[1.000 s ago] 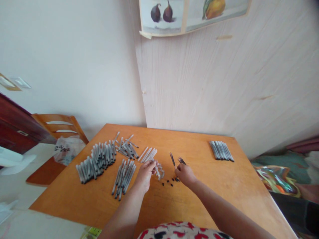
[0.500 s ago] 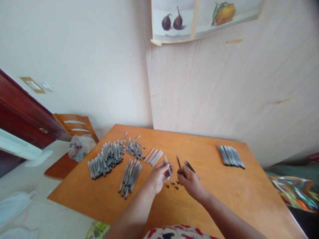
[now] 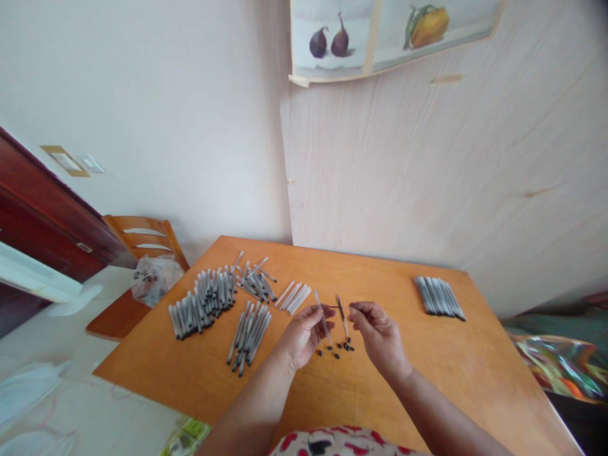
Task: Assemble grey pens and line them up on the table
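My left hand (image 3: pixel 304 330) pinches a clear pen tube (image 3: pixel 323 320) upright over the wooden table (image 3: pixel 441 367). My right hand (image 3: pixel 377 332) pinches a thin dark refill (image 3: pixel 340 308) whose tip points at the tube. Another refill (image 3: pixel 342 315) lies on the table between the hands. Several small black caps (image 3: pixel 338 348) are scattered just below. To the left lie piles of grey pens (image 3: pixel 202 301), a bundle (image 3: pixel 250 332) and a few clear tubes (image 3: pixel 293 296).
A neat row of grey pens (image 3: pixel 439 296) lies at the table's far right. A wooden chair (image 3: pixel 137 237) with a plastic bag (image 3: pixel 154 278) stands left of the table. A wood-panel wall rises behind, with a fruit picture (image 3: pixel 380 31) on it.
Both hands rose off the table. The left hand tilted its tube upright and the right hand brought a refill toward it. The view shifted slightly.
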`<state>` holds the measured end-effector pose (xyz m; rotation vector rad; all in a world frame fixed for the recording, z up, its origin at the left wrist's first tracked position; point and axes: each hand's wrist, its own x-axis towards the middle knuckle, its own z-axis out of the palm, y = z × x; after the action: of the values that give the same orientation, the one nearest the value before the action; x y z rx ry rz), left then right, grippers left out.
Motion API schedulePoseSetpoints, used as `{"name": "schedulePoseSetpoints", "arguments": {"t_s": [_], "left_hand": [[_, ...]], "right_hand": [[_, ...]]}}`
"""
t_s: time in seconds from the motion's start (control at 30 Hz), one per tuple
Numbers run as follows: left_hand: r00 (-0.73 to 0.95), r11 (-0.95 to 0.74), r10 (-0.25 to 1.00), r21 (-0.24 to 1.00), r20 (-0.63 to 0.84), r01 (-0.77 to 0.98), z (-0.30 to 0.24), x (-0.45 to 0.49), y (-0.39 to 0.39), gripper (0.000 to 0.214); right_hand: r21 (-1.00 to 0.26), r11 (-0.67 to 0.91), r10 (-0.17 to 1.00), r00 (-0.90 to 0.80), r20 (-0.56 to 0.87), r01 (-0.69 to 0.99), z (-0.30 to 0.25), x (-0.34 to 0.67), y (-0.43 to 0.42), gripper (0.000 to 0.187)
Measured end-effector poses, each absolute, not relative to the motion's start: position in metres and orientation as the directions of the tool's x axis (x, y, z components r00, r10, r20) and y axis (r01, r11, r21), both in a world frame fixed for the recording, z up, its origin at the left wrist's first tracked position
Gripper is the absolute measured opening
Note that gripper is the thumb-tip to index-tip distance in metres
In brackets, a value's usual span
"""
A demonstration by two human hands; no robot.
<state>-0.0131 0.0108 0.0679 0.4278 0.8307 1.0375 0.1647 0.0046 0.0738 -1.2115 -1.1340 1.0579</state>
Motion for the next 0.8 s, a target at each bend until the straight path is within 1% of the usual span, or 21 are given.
{"name": "schedulePoseSetpoints", "arguments": {"t_s": [0.1, 0.2, 0.27, 0.43, 0.6, 0.8], "left_hand": [[0.222, 0.435, 0.9, 0.761, -0.375, -0.482, 0.068, -0.015, 0.011, 0.034], [0.19, 0.387, 0.921, 0.854, -0.34, -0.348, 0.066, -0.017, 0.011, 0.04], [0.161, 0.357, 0.932, 0.894, -0.324, -0.27, 0.064, -0.017, 0.012, 0.045], [0.121, 0.298, 0.952, 0.942, -0.281, -0.156, 0.059, -0.013, 0.013, 0.048], [0.111, 0.204, 0.974, 0.979, -0.2, -0.028, 0.06, -0.012, 0.014, 0.044], [0.122, 0.082, 0.988, 0.988, -0.098, 0.127, 0.062, -0.015, 0.016, 0.034]], "right_hand": [[-0.995, 0.064, 0.974, 0.22, 0.047, -0.07, 0.088, 0.176, 0.013, 0.032], [-0.984, 0.113, 0.953, 0.295, 0.069, -0.135, 0.103, 0.185, 0.019, 0.029], [-0.974, 0.15, 0.941, 0.326, 0.089, -0.168, 0.112, 0.19, 0.022, 0.026], [-0.963, 0.186, 0.927, 0.359, 0.107, -0.195, 0.125, 0.194, 0.025, 0.026], [-0.965, 0.19, 0.929, 0.352, 0.116, -0.182, 0.125, 0.195, 0.025, 0.028], [-0.976, 0.161, 0.939, 0.328, 0.105, -0.148, 0.12, 0.194, 0.026, 0.027]]}}
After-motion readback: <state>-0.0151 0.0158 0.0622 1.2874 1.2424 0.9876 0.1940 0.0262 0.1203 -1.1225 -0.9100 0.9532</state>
